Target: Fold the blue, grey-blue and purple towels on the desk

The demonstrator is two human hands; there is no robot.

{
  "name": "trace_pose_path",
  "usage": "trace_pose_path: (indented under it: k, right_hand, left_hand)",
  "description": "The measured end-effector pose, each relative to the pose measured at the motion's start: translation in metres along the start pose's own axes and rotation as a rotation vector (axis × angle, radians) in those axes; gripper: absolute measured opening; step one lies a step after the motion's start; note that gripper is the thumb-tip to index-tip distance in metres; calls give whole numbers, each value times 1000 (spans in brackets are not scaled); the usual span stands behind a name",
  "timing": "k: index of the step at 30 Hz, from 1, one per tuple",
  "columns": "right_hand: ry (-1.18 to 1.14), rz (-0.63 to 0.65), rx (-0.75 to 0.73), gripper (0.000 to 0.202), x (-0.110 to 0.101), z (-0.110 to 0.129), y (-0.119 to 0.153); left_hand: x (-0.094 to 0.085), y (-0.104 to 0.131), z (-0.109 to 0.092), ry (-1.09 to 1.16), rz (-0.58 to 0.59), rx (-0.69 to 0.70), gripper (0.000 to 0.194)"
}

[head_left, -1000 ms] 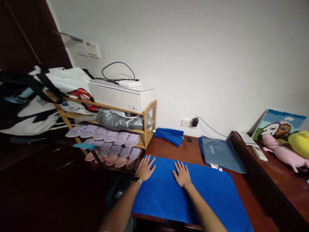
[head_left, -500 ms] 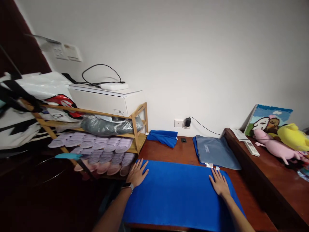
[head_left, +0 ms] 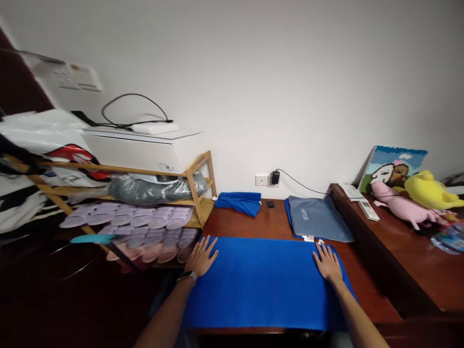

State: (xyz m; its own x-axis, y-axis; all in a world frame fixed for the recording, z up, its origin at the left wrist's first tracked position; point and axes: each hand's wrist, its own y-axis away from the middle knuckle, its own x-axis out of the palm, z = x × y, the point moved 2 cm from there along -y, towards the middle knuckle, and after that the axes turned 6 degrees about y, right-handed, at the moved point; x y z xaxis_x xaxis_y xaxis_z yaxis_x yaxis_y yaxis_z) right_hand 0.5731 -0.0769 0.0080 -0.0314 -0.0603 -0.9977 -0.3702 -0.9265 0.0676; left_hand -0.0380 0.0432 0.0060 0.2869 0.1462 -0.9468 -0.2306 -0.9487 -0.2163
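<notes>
A bright blue cloth (head_left: pixel 264 285) lies spread flat on the brown wooden table (head_left: pixel 213 224), its near edge at the table's front. My left hand (head_left: pixel 201 257) rests on the cloth's far left corner with fingers spread, a watch on its wrist. On the far right corner lies my right hand (head_left: pixel 327 262), fingers also apart, close to a small white tag. Behind the cloth are a bunched blue cloth (head_left: pixel 239 202) at the left and a folded grey-blue cloth (head_left: pixel 321 218) at the right, on top of another blue one.
At left, a wooden rack (head_left: pixel 200 193) holds slippers (head_left: pixel 125 214), a wrapped grey bundle and a white box (head_left: pixel 134 150). A raised ledge at right carries a remote (head_left: pixel 369 210), plush toys (head_left: pixel 402 205) and a picture. A black charger (head_left: pixel 275 177) is plugged into the wall.
The view has shifted slightly, so the rack and toys appear further left. Both hands remain flat at the cloth's far corners.
</notes>
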Motion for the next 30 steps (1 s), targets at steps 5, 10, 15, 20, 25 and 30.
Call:
trace_pose_path:
  k: [5, 10, 15, 20, 25, 30]
  right_hand:
    - [-33, 20, 68, 79, -6, -15, -1]
    - [-42, -15, 95, 81, -3, -20, -2]
    - [-56, 4, 95, 83, -1, -18, -4]
    - [-84, 2, 116, 84, 2, -16, -9]
    - [-113, 19, 118, 83, 1, -14, -14]
    - [-130, 32, 105, 82, 1, -13, -18]
  left_hand:
    - [5, -4, 3, -19, 8, -4, 67]
    - [4, -7, 4, -21, 39, -14, 69]
    - [-11, -21, 3, -33, 151, -34, 71]
    - [-17, -29, -30, -65, 164, 2, 68]
    - [4, -17, -75, -12, 53, 44, 64]
    - [18, -16, -77, -54, 24, -87, 69]
